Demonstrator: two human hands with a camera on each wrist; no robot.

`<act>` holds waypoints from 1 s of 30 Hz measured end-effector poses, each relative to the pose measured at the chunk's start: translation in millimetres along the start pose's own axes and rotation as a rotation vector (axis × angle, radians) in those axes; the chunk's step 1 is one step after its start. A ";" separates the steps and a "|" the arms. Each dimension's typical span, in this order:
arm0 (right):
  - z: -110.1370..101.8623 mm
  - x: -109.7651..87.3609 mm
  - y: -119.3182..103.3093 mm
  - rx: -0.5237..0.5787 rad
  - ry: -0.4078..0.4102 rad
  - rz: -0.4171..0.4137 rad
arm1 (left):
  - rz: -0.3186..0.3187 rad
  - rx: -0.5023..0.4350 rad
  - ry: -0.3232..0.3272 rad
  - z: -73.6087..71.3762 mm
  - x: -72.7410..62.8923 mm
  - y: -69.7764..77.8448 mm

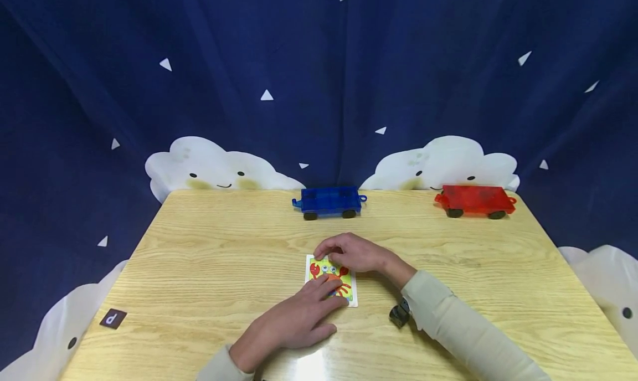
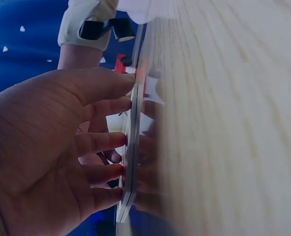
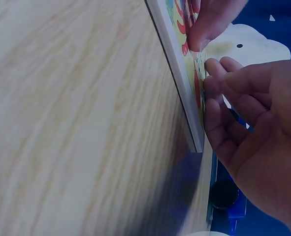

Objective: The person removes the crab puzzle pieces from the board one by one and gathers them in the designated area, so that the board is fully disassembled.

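Observation:
A square crab picture board with a white border lies on the table, partly covered by both hands. My left hand rests its extended fingers on the lower part of the picture; in the left wrist view the fingertips touch the board's face, while the thumb lies near its edge. At the board's upper edge is my right hand, its fingers loosely bent. In the right wrist view the right fingertips lie at or just over the picture, with nothing visible between them and the thumb. Whether they touch it is unclear.
A blue toy wagon stands at the table's back edge behind the board. Farther right is a red toy wagon. A small dark letter tile lies at the left edge. Dark cloud-print fabric surrounds the wooden table.

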State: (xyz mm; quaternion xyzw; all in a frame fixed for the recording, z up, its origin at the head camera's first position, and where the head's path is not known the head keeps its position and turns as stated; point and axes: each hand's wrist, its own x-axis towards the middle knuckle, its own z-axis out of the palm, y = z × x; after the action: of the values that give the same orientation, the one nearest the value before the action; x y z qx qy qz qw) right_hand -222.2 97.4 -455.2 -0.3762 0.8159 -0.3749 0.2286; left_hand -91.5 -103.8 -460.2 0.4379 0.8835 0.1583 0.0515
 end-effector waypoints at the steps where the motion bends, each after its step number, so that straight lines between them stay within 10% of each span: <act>1: 0.2 -0.2 0.4 0.007 0.000 0.001 | 0.004 -0.004 0.009 -0.2 0.3 0.0; 30: 5.6 -0.4 4.3 -0.036 -0.006 -0.017 | -0.060 -0.118 0.006 0.0 2.0 -3.5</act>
State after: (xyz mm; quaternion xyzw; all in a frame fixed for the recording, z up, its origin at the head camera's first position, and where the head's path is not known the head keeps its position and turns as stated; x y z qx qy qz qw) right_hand -220.1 97.1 -462.0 -0.3885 0.8186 -0.3608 0.2210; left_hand -95.4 -104.2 -461.3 0.4070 0.8855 0.2096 0.0791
